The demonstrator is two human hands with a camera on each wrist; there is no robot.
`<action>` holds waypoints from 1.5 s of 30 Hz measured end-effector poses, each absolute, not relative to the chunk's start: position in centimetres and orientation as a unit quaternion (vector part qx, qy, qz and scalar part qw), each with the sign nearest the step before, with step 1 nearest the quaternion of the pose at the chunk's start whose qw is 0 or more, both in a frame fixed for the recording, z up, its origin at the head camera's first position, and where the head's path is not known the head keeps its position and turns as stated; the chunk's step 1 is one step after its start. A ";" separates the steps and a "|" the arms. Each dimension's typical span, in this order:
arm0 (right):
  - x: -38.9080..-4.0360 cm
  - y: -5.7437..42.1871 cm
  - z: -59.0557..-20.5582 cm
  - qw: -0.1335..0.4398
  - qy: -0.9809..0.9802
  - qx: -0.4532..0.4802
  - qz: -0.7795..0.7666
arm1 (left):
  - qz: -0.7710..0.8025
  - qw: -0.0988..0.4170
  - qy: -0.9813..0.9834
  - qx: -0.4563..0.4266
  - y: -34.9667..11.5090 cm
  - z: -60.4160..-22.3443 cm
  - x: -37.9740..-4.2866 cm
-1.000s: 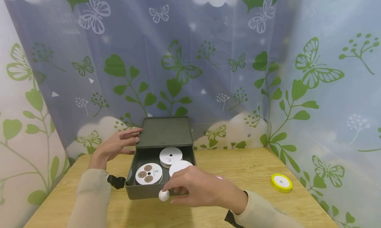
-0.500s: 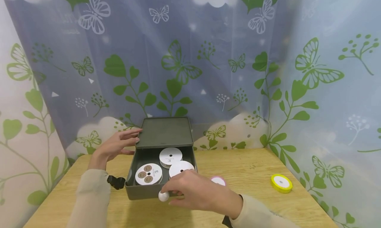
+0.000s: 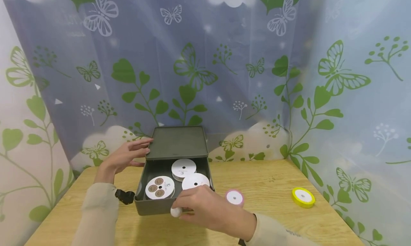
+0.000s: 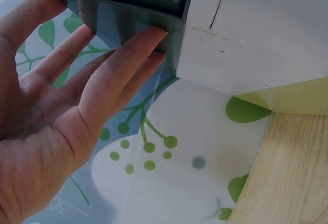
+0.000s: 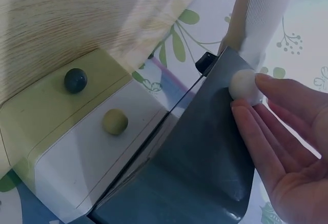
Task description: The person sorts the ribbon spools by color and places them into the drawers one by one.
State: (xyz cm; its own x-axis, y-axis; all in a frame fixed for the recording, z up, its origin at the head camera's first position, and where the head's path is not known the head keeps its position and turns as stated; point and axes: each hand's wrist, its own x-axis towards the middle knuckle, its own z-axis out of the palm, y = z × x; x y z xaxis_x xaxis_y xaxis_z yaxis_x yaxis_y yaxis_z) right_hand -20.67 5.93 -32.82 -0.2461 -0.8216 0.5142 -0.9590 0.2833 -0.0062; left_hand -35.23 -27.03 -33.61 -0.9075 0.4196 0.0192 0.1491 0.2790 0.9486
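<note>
A dark green drawer (image 3: 154, 207) stands pulled out of a small cabinet (image 3: 178, 142) of the same colour. Three white ribbon spools lie inside it: one with brown panels (image 3: 160, 187), one behind (image 3: 184, 168), and one at the right (image 3: 195, 181), partly covered by my right hand (image 3: 210, 207). That hand pinches the round white knob (image 5: 243, 86) on the drawer's front between thumb and fingers. Fairly straight, the fingers of my left hand (image 3: 126, 155) touch the cabinet's left side; the left wrist view shows the fingertips (image 4: 156, 34) against its dark wall.
On the wooden table (image 3: 266, 181), a pink-edged spool (image 3: 234, 197) lies right of the drawer and a yellow spool (image 3: 303, 197) farther right. White and yellow drawers with knobs (image 5: 115, 122) show below the green one. Printed curtains (image 3: 205, 96) surround the table.
My right hand has shifted slightly left and its wrist lower, uncovering the pink-edged spool and more of the right white spool. The drawer and my left hand look unmoved.
</note>
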 end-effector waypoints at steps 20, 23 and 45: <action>-20.2 5.7 -33.5 0.252 -0.782 0.551 0.145 | 0.578 0.118 0.787 0.180 -27.1 -33.6 -35.2; -20.1 5.7 -33.5 0.240 -0.796 0.540 0.133 | 0.577 0.117 0.788 0.180 -27.0 -33.6 -35.1; -21.9 5.5 -33.8 0.196 -0.814 0.512 0.194 | 0.580 0.121 0.785 0.182 -27.0 -33.4 -35.2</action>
State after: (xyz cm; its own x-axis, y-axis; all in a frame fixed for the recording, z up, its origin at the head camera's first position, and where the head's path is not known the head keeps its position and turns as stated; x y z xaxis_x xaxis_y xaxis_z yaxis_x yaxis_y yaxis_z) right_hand -21.91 5.46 -33.79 -0.3993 -0.7568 0.5175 -0.9090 0.4005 -0.1158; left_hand -35.17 -27.01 -33.45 -0.9045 0.4259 0.0221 0.1462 0.2611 0.9542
